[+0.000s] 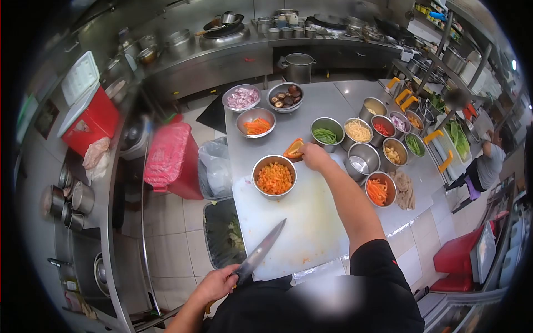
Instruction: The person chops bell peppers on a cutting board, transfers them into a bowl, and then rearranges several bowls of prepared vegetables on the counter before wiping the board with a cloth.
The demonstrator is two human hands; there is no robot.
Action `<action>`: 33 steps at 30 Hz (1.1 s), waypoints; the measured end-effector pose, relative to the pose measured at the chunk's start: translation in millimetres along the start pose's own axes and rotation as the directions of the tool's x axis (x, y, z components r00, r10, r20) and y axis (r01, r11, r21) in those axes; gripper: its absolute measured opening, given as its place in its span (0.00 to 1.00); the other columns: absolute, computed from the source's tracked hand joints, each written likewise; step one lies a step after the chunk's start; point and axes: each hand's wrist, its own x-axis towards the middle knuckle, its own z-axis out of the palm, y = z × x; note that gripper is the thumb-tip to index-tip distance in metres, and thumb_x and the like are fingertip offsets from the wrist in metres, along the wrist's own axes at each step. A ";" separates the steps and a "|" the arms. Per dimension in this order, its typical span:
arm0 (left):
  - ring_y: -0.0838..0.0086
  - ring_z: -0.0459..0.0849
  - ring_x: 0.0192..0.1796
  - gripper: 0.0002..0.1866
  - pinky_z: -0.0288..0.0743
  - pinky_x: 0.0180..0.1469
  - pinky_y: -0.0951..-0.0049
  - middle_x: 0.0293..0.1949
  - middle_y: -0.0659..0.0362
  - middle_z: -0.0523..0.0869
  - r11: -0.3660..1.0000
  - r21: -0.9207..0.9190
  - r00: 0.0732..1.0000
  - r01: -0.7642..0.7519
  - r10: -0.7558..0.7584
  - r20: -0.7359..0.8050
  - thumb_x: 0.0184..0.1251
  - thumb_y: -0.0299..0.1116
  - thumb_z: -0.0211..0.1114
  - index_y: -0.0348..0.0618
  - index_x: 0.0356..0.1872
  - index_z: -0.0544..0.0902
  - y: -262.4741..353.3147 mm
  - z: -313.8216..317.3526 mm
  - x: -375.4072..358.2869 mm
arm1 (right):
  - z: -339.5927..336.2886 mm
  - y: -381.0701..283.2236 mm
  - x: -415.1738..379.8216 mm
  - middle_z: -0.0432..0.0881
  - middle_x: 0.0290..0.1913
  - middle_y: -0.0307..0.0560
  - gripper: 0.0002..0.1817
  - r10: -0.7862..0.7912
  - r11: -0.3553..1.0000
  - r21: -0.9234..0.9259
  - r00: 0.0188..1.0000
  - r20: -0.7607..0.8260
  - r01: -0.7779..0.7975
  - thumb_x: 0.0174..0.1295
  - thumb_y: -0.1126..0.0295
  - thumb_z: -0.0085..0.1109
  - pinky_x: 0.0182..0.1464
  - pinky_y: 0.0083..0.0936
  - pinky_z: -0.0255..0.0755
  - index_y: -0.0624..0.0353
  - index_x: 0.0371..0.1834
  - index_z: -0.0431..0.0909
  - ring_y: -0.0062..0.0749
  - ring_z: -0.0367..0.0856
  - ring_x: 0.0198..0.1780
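My left hand [218, 284] is closed around the handle of a chef's knife [263, 247], whose blade points away over the near left part of a white cutting board [300, 233]. My right hand [315, 157] reaches past the board's far edge, its fingers closed on a cut piece of orange bell pepper [292, 149]; the fingertips are partly hidden. Just left of that hand stands a steel bowl of diced orange pepper [274, 178]. Beyond the hand is a steel bowl of green strips [325, 136].
Bowls of shredded carrot [257, 127], chopped onion [242, 98] and mushrooms [286, 98] stand at the far left. Several steel containers, an unfilled-looking one [362, 160] among them, crowd the right beside a cloth [403, 190]. A lined bin [225, 233] sits left. Another person [486, 164] is far right.
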 end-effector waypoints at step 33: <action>0.46 0.86 0.46 0.12 0.81 0.49 0.52 0.40 0.46 0.87 0.897 0.343 0.948 -0.280 0.315 -0.051 0.74 0.38 0.64 0.45 0.52 0.81 -14.1 -7.4 12.1 | 2.6 -27.4 13.2 0.85 0.51 0.59 0.16 0.138 0.976 0.213 0.907 -0.399 -0.055 0.63 0.71 0.59 0.55 0.51 0.78 0.58 0.54 0.79 0.57 0.85 0.52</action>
